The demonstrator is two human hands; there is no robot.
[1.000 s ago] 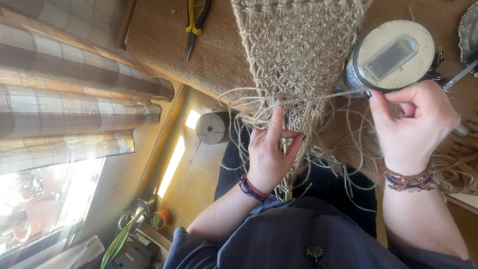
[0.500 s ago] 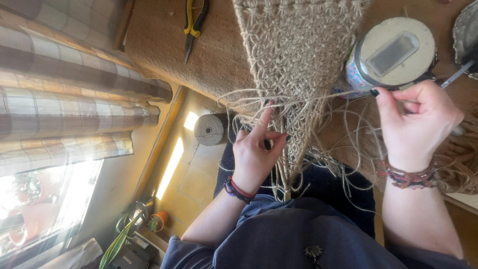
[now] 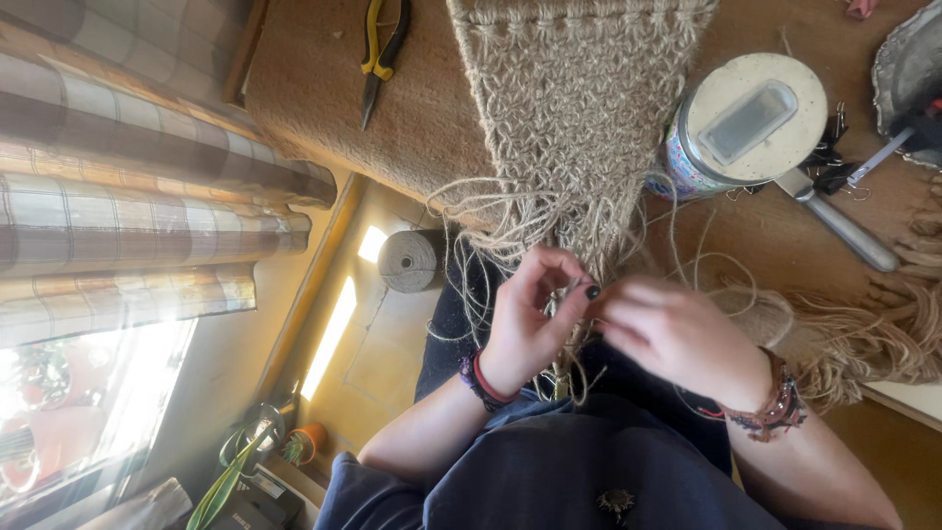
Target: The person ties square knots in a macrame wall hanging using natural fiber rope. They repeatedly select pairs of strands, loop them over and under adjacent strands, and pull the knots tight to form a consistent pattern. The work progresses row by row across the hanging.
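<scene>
The left hand [image 3: 525, 329] and the right hand [image 3: 672, 334] are being held together just below the near edge of the brown cloth-covered bench [image 3: 412, 108], fingertips meeting. Thin strands of the loose tan jute cords [image 3: 549, 221] are being pinched between the thumb and fingers of both hands; both hands are clamped on the cords. A dark-painted nail is being shown on one fingertip at the meeting point. A red and dark band is being worn on the left wrist, and a beaded bracelet on the right wrist.

The cords are hanging as a fringe from the knotted tan jute macramé panel [image 3: 579, 88], which is lying flat on the bench and narrowing towards the near edge, over which its lower end is draped. A second bundle of loose jute fibre [image 3: 873, 339] is lying at the near right corner of the bench.

Below the bench edge, on the floor, a grey spool of twine [image 3: 410, 260] is standing left of the hands.

To the right of the panel, a round patterned tin with a cream lid [image 3: 748, 123] is standing on the bench. A metal-handled tool [image 3: 839, 226] is lying just beside the tin. At the far left part of the bench, yellow-handled pliers [image 3: 383, 49] are lying. A silver tray [image 3: 908, 69] is being cut off at the far right corner.
</scene>
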